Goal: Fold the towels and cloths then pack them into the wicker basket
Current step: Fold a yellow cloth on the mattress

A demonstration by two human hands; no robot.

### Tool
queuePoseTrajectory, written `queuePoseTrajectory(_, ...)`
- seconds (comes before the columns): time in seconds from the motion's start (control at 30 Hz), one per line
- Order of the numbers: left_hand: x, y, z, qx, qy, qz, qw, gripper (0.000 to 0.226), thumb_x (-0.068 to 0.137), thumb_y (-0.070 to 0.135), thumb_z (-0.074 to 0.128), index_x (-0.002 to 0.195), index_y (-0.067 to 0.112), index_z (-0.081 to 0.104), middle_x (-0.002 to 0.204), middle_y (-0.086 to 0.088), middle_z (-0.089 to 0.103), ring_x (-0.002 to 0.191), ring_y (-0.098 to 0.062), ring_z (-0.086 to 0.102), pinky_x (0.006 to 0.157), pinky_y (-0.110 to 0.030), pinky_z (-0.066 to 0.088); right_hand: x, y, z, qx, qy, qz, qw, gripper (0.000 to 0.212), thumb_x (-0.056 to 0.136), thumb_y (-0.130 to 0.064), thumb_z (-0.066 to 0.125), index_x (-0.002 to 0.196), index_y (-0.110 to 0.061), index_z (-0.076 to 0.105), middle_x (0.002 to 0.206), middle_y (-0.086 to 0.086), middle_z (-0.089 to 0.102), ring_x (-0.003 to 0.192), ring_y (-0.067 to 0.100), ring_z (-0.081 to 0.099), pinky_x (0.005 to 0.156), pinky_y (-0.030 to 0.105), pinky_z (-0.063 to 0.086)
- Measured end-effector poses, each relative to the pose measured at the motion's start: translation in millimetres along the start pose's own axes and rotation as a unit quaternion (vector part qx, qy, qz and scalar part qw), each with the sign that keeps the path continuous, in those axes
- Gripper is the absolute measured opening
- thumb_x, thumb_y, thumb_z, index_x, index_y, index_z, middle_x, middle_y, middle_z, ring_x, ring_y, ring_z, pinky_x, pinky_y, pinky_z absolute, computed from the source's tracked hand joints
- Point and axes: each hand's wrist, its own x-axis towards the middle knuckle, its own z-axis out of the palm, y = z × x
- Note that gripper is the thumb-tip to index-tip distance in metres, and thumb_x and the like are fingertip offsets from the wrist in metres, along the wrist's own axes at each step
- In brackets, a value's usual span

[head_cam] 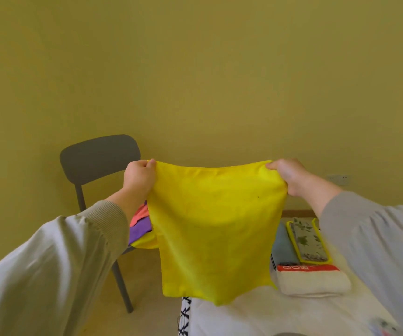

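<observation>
Yellow cloth [216, 229] held up and spread between your two hands, in front of the plain wall. Your left hand [139, 177] is curled round the cloth's upper left corner, thumb and fingers pinching the edge. Your right hand [290, 177] grips the upper right corner in the same way, knuckles toward the camera. The top edge sags slightly between the two grips, and the cloth hangs in a single sheet. Its lower edge falls in front of the near end of the white-covered table [268, 318]; whether it touches the table cannot be told. On the table, to the right of the hanging cloth, lie three folded pieces. A white towel with a red band [313, 280] lies nearest you. Beyond it and touching it is a leaf-patterned cloth with a yellow border [308, 241]. A blue-grey cloth [282, 248] lies just beside that one, partly hidden by the yellow cloth. To the left stands a grey chair [98, 158], its seat bearing a heap of unfolded pieces: a coral cloth [140, 213] over a purple cloth [139, 232]. A yellow fold shows beneath them, and it cannot be told whether that belongs to the held cloth.
</observation>
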Motion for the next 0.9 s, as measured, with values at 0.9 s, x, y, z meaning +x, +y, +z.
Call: queuePoseTrajectory(0.9,-24,-189,125,-0.193,-0.059,-0.288,0.936,0.020,0.097,0.023,0.046,0.088,0.010,0.059,0.079,-0.013,0.068,0.070,-0.020,0.066,0.060,-0.028,0.049,37,225,49,-0.024,0.184,0.101,0.977,0.035,0.093,-0.020,0.047,0.062,-0.009,0.060,0.054,0.005,0.062,0.057,0.026,0.060,0.069,0.042,0.051)
